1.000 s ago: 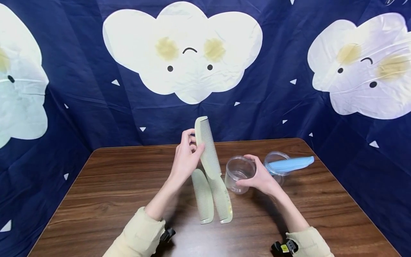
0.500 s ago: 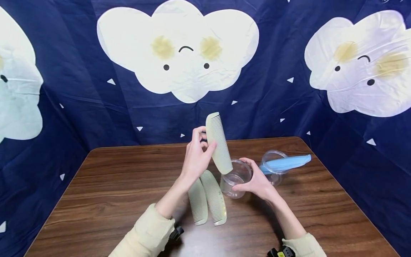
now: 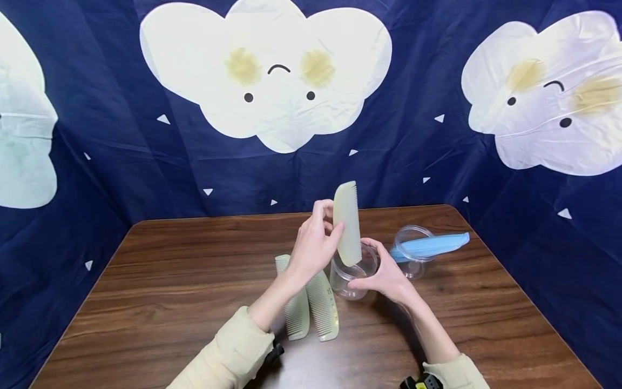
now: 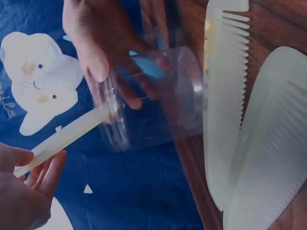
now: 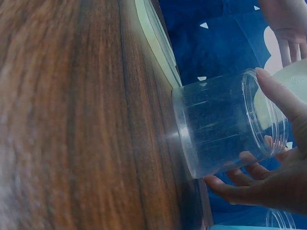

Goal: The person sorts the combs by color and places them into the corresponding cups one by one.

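Pinched between the thumb and fingers of my left hand is a pale green comb, held upright. Its lower end is at the mouth of a clear plastic jar, and in the left wrist view the tip of the comb overlaps the jar's rim. My right hand grips this jar around its side near the rim, with the jar standing on the table. Two more pale green combs lie side by side left of the jar: one nearer comb with yellow marks and another comb, partly covered by my left forearm.
A second clear jar stands to the right behind my right hand, with a light blue flat item leaning out over its rim. The wooden table ends at a dark blue cloth backdrop printed with clouds.
My left hand has carried the comb rightward, from above the lying combs to the jar's mouth, and turned it more upright. The right hand keeps its hold on the jar.
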The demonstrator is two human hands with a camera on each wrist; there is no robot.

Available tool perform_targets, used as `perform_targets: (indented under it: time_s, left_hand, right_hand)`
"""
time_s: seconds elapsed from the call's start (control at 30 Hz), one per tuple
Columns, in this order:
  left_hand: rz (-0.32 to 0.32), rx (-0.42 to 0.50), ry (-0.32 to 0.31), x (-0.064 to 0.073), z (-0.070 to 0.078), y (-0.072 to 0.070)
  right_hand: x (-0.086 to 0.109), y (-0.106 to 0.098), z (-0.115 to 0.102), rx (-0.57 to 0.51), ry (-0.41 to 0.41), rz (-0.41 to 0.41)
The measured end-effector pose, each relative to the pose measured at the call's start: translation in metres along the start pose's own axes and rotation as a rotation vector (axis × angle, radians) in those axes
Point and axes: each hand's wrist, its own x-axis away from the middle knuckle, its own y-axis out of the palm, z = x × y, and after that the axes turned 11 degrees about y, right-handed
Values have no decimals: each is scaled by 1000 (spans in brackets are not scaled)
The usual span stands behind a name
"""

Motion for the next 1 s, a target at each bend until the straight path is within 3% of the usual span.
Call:
perform_targets:
  time_s: [0.3, 0.63, 0.9, 1.0]
  left_hand:
    - [-119, -56, -7, 9, -3, 13]
    - [-230, -154, 59, 19, -7, 25]
    - [-248, -159, 104, 24, -6, 27]
    - [-256, -147, 117, 26, -6, 25]
  right_hand:
    - [-1, 0, 2, -24, 23, -7]
    - [-2, 1, 5, -41, 14, -25]
    - [-2, 1, 5, -55, 41, -24]
    - [-3, 1, 7, -86, -13, -49]
